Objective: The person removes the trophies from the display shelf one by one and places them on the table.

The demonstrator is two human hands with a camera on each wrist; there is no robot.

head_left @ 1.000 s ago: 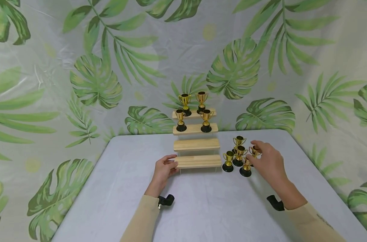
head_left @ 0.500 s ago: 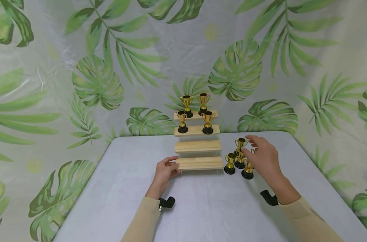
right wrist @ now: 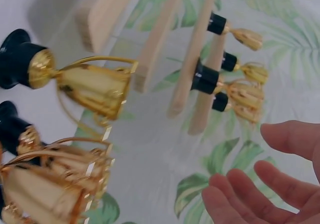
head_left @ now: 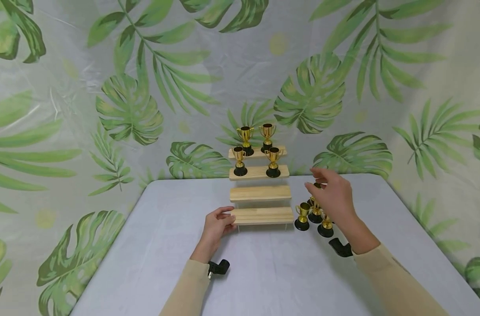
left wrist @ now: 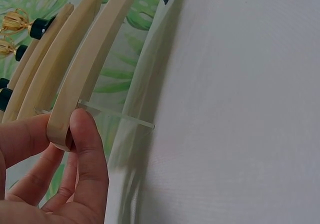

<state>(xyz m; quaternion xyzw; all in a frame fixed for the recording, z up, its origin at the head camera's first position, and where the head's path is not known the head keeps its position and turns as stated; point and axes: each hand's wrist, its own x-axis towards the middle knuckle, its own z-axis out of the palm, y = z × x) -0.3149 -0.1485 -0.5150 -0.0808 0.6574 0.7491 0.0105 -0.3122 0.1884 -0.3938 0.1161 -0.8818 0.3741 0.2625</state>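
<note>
In the head view my left hand [head_left: 214,227] pinches the left end of the lowest board [head_left: 262,215] of a stepped wooden display stand. The left wrist view shows thumb and index finger on either side of the board end [left wrist: 67,116], beside a clear support [left wrist: 117,115]. My right hand [head_left: 333,195] is raised over a cluster of small gold trophy cups with black bases. Its fingers are spread loosely from the thumb, with nothing between them in the right wrist view. A front trophy [head_left: 302,215] stands nearest the stand; others are partly hidden behind the hand.
Two trophies stand on the top board [head_left: 257,152] and two on the second board [head_left: 259,172]. The third board [head_left: 260,193] lies between those and the lowest one. A white cloth covers the table [head_left: 153,245]; a leaf-print curtain [head_left: 208,87] hangs behind.
My right hand has moved left and a little farther back over the trophies, rising from the right side of the cluster. The left hand keeps its pinch on the lowest board.
</note>
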